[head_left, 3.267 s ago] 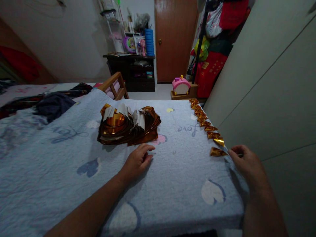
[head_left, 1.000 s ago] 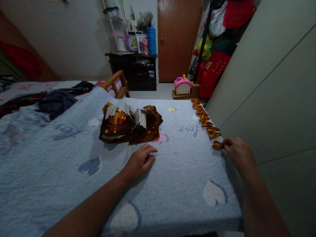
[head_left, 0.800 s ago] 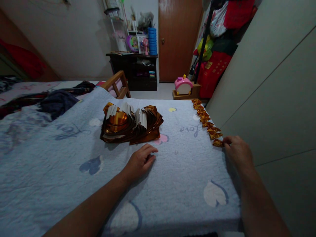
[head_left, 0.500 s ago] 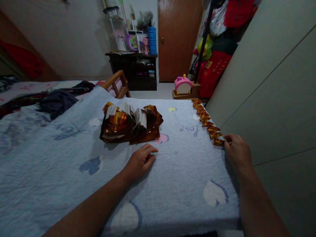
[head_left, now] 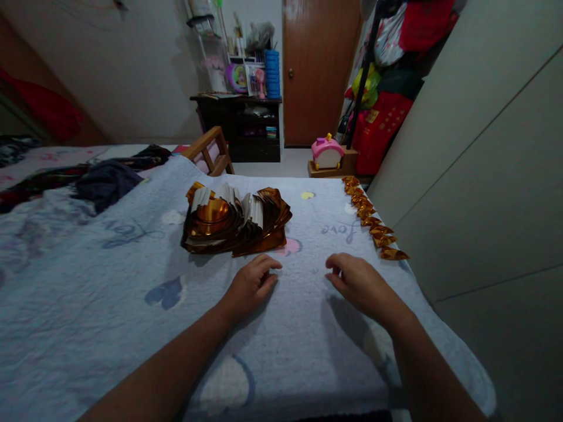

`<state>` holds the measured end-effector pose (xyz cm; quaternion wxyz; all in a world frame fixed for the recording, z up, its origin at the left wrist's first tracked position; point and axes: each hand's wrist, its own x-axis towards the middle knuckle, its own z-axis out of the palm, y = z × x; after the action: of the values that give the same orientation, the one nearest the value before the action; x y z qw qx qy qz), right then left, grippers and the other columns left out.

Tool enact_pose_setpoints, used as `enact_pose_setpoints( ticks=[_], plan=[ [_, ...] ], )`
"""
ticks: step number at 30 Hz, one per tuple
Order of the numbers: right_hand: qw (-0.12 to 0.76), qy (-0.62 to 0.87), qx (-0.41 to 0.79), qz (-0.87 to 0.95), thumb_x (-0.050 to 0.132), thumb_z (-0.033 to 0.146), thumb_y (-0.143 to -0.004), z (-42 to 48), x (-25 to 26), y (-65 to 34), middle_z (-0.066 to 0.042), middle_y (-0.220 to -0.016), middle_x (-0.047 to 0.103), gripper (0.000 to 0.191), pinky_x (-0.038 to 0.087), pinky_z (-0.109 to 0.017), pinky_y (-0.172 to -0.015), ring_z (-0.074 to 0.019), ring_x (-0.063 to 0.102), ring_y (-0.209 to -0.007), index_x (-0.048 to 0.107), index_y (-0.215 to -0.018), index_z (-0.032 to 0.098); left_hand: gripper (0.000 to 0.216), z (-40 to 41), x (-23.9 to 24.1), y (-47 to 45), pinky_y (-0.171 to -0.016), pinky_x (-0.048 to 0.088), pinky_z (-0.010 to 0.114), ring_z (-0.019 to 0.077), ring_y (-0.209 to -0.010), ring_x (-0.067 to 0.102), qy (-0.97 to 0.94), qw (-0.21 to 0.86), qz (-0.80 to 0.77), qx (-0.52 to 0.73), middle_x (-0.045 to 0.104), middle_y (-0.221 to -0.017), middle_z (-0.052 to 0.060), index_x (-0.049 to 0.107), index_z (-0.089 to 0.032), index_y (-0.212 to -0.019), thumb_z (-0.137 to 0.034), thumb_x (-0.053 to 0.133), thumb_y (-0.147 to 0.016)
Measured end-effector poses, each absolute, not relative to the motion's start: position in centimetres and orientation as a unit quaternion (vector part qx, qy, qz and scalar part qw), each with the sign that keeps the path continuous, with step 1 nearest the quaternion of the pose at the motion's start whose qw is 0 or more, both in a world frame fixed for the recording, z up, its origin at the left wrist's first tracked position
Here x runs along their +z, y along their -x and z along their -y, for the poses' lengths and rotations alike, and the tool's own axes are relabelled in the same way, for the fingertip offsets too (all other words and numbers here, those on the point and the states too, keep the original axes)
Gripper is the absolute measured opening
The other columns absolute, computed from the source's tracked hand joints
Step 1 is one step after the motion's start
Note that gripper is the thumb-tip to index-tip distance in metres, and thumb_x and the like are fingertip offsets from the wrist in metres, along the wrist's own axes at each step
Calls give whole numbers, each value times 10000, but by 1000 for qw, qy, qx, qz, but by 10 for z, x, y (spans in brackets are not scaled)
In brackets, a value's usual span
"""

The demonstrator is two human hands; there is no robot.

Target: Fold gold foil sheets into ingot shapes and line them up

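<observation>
My left hand rests on the pale blue bedspread, its fingers apart and nothing between them. Just beyond it lies a bent stack of gold foil paper sheets with white backs showing. My right hand hovers over the bedspread to the right of my left hand, thumb and fingers apart, holding nothing. Along the right edge of the bed runs a row of several folded gold paper pieces. The nearest folded gold paper piece lies at the row's near end, to the right of my right hand.
Dark clothes are heaped on the bed at the left. A wooden chair back stands at the bed's far side. A pale cabinet wall closes off the right. Beyond the far edge is a pink toy.
My right hand has let go of the nearest folded gold piece and moved left to above the middle of the bedspread. My left hand stays in place.
</observation>
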<state>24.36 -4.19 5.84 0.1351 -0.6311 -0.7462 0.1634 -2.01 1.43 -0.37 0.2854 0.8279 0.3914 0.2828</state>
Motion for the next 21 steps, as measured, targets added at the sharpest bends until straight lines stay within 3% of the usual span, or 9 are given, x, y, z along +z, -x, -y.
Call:
enact_pose_setpoints(
  ticks=[3,7,12,21],
  plan=[
    [44,588,192,785,578,194,-894,31,64,-218,-78,-941,727,145,428,-295,-724,-215,658,-854,656,-1017,187,215,-17,-3,22,-746,504,298,160,-779,604,-815,281,-406,305,638,-991,63,673,-166,-1043,-138,533,-883],
    [9,569,198,798,592,210,-900,12,55,-199,-84,-950,734,133,422,-297,-732,-226,663,-880,667,-1008,186,191,-20,-2,25,-837,510,331,193,-911,627,-796,255,-429,343,638,-1024,70,683,-177,-996,-139,531,-887],
    [106,615,175,762,556,146,-921,-5,23,-189,-119,-1078,716,209,425,-302,-839,-222,641,-992,666,-1098,148,171,-24,-2,28,-920,491,377,226,-1016,621,-779,198,-444,396,634,-1034,69,687,-192,-941,-126,550,-864],
    [205,633,137,733,534,150,-931,-9,-7,-178,-81,-1018,710,172,421,-300,-829,-218,630,-963,679,-1019,181,122,-26,0,31,-933,487,374,212,-1011,601,-745,139,-457,466,619,-1012,50,643,-210,-889,-125,556,-878]
  ],
)
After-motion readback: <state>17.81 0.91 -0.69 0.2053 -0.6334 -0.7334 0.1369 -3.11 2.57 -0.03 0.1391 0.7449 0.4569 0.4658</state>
